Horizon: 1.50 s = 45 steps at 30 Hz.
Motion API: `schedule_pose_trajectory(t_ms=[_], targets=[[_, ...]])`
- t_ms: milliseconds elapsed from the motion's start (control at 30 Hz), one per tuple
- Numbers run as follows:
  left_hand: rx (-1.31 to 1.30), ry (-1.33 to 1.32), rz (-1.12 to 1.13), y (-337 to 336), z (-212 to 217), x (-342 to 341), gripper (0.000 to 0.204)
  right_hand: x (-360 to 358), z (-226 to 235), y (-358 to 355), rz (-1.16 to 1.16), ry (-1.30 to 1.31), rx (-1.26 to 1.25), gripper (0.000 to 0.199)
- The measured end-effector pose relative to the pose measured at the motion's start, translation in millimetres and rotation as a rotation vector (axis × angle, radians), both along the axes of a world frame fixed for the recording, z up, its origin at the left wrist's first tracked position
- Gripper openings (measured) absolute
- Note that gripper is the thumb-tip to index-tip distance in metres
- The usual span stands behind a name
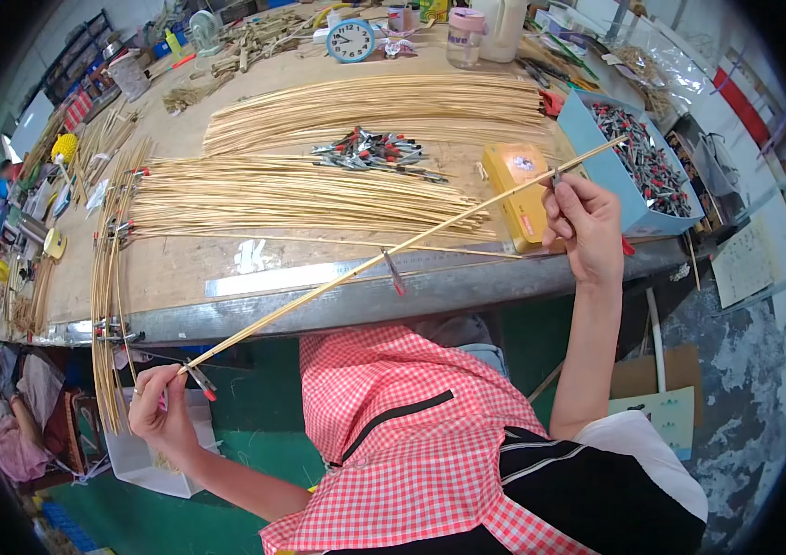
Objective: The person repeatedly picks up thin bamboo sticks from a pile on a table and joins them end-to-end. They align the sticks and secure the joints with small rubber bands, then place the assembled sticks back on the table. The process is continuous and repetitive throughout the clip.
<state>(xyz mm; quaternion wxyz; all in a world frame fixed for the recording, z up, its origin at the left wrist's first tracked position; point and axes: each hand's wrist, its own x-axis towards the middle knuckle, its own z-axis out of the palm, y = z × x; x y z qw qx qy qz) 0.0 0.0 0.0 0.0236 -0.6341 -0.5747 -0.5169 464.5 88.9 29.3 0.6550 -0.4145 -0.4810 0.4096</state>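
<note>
A long bundle of thin bamboo strips (pixel 319 293) slants across in front of me, its right end higher. My left hand (pixel 160 403) pinches the lower left end, right beside a small red-tipped clip (pixel 200 381). Near the upper right end, my right hand (pixel 585 220) is closed on the same strips, with a dark clip (pixel 556 178) at its fingertips. Midway along hangs another red-tipped clip (pixel 394 274). Behind the strips, a metal ruler (pixel 273 277) lies along the bench's front edge.
Loose bamboo strips (pixel 264 196) lie in rows on the bench, with a clip pile (pixel 365 148) between them. To the right stand a yellow box (pixel 515 199) and a blue box (pixel 587 157) full of clips. Clipped strips (pixel 104 277) overhang the left edge above a white bin (pixel 148 467).
</note>
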Motion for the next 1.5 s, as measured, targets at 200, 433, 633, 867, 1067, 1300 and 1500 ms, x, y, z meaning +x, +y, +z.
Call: schedule_pose_trajectory(t_ms=[200,433,633,867,1067,1300,1500], targets=[[-0.019,-0.079,0.081,-2,-3,0,0.015,9,-2,2,-0.04,0.162,0.078,0.023],[0.019,-0.027,-0.016,8,-3,11,0.015,-47,-14,-5,0.416,0.346,-0.047,0.024],[0.012,-0.005,-0.027,12,1,24,0.016,-94,-7,-15,0.597,0.214,-0.199,0.022],[0.018,0.013,-0.031,15,3,28,0.017,-97,-13,-14,0.552,0.153,-0.225,0.015],[0.011,0.009,-0.018,14,1,27,0.018,-100,-21,-17,0.598,0.346,-0.273,0.013],[0.003,-0.12,0.07,16,-1,24,0.012,-119,-34,-19,0.327,0.068,-0.114,0.014],[0.069,-0.225,0.145,21,-8,26,0.012,-130,-40,-13,0.499,0.334,-0.211,0.018]])
